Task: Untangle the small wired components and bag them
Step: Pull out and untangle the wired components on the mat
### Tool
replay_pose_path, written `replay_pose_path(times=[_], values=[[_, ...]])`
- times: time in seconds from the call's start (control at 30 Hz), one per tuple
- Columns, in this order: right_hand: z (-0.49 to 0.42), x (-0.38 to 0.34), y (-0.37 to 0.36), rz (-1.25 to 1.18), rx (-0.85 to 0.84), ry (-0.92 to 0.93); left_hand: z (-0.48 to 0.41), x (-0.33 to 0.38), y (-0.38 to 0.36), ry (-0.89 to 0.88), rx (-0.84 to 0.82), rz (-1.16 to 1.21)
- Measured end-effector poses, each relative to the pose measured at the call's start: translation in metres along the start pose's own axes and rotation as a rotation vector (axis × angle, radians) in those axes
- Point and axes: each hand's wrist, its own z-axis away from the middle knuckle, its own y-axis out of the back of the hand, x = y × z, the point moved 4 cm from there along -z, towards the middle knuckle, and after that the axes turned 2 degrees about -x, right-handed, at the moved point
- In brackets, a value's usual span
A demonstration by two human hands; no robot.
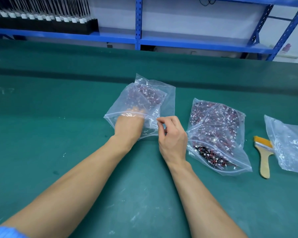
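A clear zip bag [163, 93] lies in the middle of the green table, with smaller bags of red-and-black wired components [148, 96] inside. My left hand [129, 125] reaches into its open mouth; its fingers are blurred behind the plastic, so what they hold is unclear. My right hand [170, 134] pinches the right edge of the bag's mouth. To the right lies a second clear bag [213, 134], full of wired components and open at its near end.
A wooden-handled brush [263, 155] with yellow bristles lies right of the second bag. A further clear plastic bag [291, 145] sits at the right edge. Blue metal shelving [138, 23] stands behind the table, with a black rack of white-tipped parts [41, 19].
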Motion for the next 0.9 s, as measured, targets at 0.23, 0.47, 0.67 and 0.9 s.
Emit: replay_pose_path(times=[0.23,0.47,0.67,0.9], values=[[0.001,-0.001,0.000,0.004,0.004,0.006,0.015,-0.006,0.009,-0.006,0.070,0.017],[0.002,0.003,-0.002,-0.009,-0.002,0.003,0.038,-0.008,0.025,-0.186,0.282,0.250],[0.001,0.005,-0.003,-0.003,0.002,0.005,0.085,-0.016,0.026,-0.116,0.208,0.636],[0.002,0.007,-0.003,-0.015,0.003,-0.009,0.117,-0.024,0.030,-0.083,-0.147,0.567]])
